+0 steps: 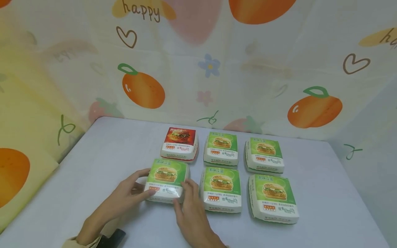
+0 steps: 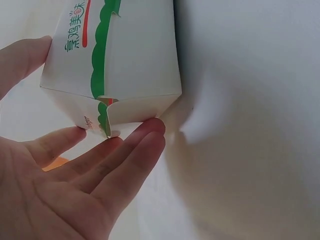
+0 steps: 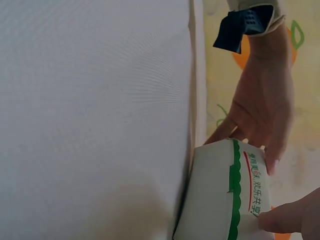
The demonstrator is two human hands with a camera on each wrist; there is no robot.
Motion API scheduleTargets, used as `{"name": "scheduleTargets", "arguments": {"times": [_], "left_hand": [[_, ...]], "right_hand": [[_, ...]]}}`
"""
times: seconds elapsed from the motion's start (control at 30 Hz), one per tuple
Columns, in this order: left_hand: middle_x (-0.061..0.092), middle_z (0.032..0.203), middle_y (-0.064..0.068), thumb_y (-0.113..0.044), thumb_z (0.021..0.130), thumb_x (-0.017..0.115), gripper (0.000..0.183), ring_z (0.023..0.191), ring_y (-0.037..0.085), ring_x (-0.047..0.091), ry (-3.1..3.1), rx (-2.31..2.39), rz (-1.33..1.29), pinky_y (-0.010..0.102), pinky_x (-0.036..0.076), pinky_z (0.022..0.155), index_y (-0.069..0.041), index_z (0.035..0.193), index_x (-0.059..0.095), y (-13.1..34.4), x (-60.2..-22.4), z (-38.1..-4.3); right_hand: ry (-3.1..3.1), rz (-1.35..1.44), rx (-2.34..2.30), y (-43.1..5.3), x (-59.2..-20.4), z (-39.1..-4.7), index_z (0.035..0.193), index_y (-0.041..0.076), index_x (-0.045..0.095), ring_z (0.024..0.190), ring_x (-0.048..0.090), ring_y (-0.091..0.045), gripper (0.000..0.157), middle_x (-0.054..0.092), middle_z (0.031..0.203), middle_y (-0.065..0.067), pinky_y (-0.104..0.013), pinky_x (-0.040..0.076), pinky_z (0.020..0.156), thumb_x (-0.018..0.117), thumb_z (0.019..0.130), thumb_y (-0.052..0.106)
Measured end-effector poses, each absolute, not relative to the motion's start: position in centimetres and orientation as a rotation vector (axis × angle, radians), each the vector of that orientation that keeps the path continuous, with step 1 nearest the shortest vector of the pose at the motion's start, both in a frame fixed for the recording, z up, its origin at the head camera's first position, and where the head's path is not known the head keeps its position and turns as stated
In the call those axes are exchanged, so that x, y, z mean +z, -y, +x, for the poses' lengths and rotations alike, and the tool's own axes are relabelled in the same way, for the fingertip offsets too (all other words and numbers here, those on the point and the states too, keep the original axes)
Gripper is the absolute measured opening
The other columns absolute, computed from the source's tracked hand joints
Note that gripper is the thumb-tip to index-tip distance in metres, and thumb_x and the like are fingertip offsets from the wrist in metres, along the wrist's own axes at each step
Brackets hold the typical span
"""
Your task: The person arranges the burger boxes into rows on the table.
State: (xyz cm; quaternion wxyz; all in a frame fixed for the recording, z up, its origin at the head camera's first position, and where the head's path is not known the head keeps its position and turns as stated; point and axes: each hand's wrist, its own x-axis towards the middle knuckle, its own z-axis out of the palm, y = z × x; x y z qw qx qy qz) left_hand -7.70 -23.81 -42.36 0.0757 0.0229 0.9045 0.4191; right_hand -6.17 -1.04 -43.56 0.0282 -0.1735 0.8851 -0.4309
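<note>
A green-and-white burger box (image 1: 166, 179) sits at the front left of the boxes, between both hands. My left hand (image 1: 124, 196) holds its left end, thumb on the front edge and fingers along the side. In the left wrist view, fingertips (image 2: 155, 125) touch the lower corner of the box (image 2: 140, 55). My right hand (image 1: 195, 217) holds the right end, its thumb at the front and fingers over the right edge. The right wrist view shows the right thumb (image 3: 287, 217) on the box's printed front (image 3: 252, 200), with the left hand (image 3: 265, 100) at the far end.
Behind the held box stands a red-topped burger box (image 1: 180, 144). Several more green boxes line up to the right, the nearest one (image 1: 221, 189) close beside my right hand. They share a white table (image 1: 124, 144), with a fruit-print cloth (image 1: 186, 79) hanging behind.
</note>
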Motion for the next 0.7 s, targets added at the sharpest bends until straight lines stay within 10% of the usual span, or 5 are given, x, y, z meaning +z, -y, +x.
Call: {"name": "scheduleTargets", "arguments": {"times": [0.7], "left_hand": [[0.047,0.149,0.022,-0.049,0.091,0.067,0.078,0.113,0.034,0.065,-2.731,1.121,0.049,0.05,0.057,0.087,-0.012,0.151,0.035,23.3,-41.5,-7.6]], "right_hand": [[-2.665,-0.483,-1.257,1.0,-42.4,-5.9,0.145,-0.005,0.034,0.14,0.038,-0.04,0.055,0.025,0.155,-0.023,-0.054,0.041,0.11,0.058,0.099,0.011]]}}
